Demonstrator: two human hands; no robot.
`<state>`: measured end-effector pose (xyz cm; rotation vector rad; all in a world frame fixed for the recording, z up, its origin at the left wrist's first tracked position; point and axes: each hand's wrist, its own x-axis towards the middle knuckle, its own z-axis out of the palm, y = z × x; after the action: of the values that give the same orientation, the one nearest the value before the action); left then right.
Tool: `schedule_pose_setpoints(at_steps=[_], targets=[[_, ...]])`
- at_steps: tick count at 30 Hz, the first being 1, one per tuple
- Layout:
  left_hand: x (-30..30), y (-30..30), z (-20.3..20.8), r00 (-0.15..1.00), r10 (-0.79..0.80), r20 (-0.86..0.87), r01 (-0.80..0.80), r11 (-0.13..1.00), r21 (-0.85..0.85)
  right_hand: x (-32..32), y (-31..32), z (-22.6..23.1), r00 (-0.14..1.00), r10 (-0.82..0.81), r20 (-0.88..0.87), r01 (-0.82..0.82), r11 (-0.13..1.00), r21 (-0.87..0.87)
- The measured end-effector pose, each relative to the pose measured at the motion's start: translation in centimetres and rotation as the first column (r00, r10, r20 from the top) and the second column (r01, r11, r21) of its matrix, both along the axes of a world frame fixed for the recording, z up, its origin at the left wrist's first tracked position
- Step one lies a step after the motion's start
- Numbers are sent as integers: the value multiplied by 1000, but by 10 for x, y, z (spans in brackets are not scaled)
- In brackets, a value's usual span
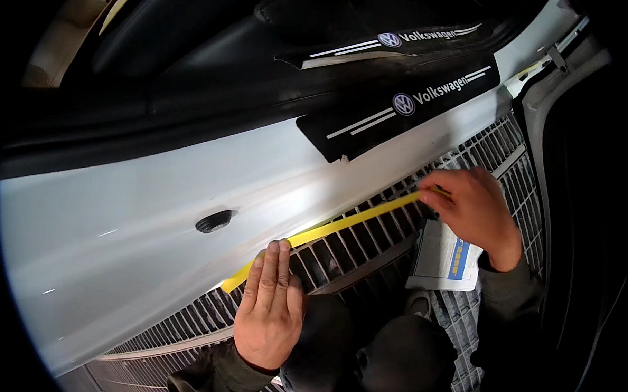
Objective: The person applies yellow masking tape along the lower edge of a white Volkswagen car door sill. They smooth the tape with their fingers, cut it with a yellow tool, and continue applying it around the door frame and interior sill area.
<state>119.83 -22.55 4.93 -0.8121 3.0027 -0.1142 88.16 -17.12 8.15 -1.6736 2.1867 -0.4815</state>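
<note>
A long strip of yellow masking tape runs along the lower edge of the white car door sill. My left hand lies on its left part, fingers stretched out together and pressing the tape against the sill edge. A short tail of tape shows left of those fingers. To the right, my right hand pinches the other end between thumb and fingers. Between my two hands the strip is stretched straight, its right part standing off the sill over the floor grating.
A black sill guard with white stripes lies on the sill, its lower edge torn. An oval black plug sits lower left. Metal grating forms the floor, with a white and blue box on it. The dark door stands at right.
</note>
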Motion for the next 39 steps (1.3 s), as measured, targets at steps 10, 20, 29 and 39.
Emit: schedule_pose_setpoints(at_steps=[10,20,29,39], targets=[[-23,-3,1,999,-45,-24,46,996,70,0,-29,-9,985,29,-169,-39,998,-58],[-68,-8,-2,985,-115,-129,130,985,118,1,-36,-4,979,9,-203,-5,1000,20],[-79,-8,3,977,-76,-200,111,979,170,-40,33,44,572,364,735,-269,930,-251],[-84,-5,0,983,-60,-176,91,980,177,-73,29,-1,923,-364,-120,366,931,-12]])
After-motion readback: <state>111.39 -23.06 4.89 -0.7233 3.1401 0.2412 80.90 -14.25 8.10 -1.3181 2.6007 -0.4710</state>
